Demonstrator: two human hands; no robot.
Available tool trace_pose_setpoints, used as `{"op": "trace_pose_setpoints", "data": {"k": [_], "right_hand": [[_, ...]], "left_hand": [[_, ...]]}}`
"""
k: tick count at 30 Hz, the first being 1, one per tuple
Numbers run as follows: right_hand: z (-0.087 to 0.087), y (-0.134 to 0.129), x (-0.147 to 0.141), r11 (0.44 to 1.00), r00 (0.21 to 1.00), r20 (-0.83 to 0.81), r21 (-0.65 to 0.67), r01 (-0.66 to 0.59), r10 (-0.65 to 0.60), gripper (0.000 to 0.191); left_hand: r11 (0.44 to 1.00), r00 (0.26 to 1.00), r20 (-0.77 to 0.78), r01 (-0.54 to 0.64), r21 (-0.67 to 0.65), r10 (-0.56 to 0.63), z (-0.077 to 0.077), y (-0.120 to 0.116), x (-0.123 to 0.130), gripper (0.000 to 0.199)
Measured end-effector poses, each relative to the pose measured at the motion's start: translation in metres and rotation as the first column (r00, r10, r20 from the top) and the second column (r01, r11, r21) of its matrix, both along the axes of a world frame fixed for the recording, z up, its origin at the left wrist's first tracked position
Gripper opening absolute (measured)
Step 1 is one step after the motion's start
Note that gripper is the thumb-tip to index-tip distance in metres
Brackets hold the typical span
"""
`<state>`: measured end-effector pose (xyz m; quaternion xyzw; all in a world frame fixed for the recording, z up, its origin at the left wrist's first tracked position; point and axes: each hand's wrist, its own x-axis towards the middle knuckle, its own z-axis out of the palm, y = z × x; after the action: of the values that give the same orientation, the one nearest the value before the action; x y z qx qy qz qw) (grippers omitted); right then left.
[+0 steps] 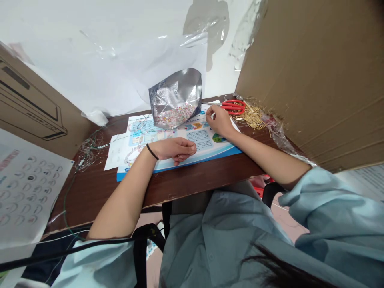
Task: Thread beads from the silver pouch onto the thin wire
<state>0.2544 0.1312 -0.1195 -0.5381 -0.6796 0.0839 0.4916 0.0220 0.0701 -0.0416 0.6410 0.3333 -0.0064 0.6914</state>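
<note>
My left hand [175,149], with a black band on its wrist, rests over the printed sheet [207,141], its fingers curled together. Whatever may be between those fingertips is too small to make out. Farther right and a little higher, my right hand [219,120] bends its thumb and forefinger to a pinch; I cannot make out what it holds. Just beyond both hands stands an open silver bag [178,94] with many small pink and clear beads [175,116] in it. Red-handled scissors [234,107] lie right beside my right hand.
A heap of thin gold pins [254,117] lies at the back right by a cardboard panel [318,80]. Tangled clear and green thread [90,150] with white beads is on the left of the brown table [186,182]. Another cardboard panel [33,104] closes the left side.
</note>
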Motion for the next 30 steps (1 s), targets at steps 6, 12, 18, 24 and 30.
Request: {"op": "trace_pose_setpoints", "data": {"k": [6,12,18,24,30], "right_hand": [[0.015,-0.008,-0.006,0.998,0.995,-0.072,-0.013,-0.066,0.065,0.009],[0.022,-0.027,-0.032,0.847,0.867,-0.238,-0.214,-0.487,0.438,0.022],[0.016,-0.034,-0.036,0.830,0.880,-0.211,-0.297,-0.472,0.425,0.014],[0.022,-0.038,-0.035,0.929,0.958,0.027,-0.253,-0.268,0.284,0.008],[0.023,-0.038,-0.040,0.961,0.972,0.039,-0.164,-0.224,0.233,0.011]], "left_hand": [[0.739,0.919,0.222,-0.395,0.546,0.327,-0.017,0.008,0.016,0.023],[0.291,0.775,0.373,-0.564,0.773,0.511,-0.031,0.018,0.021,0.023],[0.284,0.821,0.259,-0.444,0.850,0.508,-0.039,0.026,0.018,0.020],[0.136,0.793,0.141,-0.271,0.953,0.593,-0.031,0.037,0.002,0.022],[0.179,0.708,-0.090,-0.053,0.982,0.700,-0.007,0.053,0.009,0.024]]}}
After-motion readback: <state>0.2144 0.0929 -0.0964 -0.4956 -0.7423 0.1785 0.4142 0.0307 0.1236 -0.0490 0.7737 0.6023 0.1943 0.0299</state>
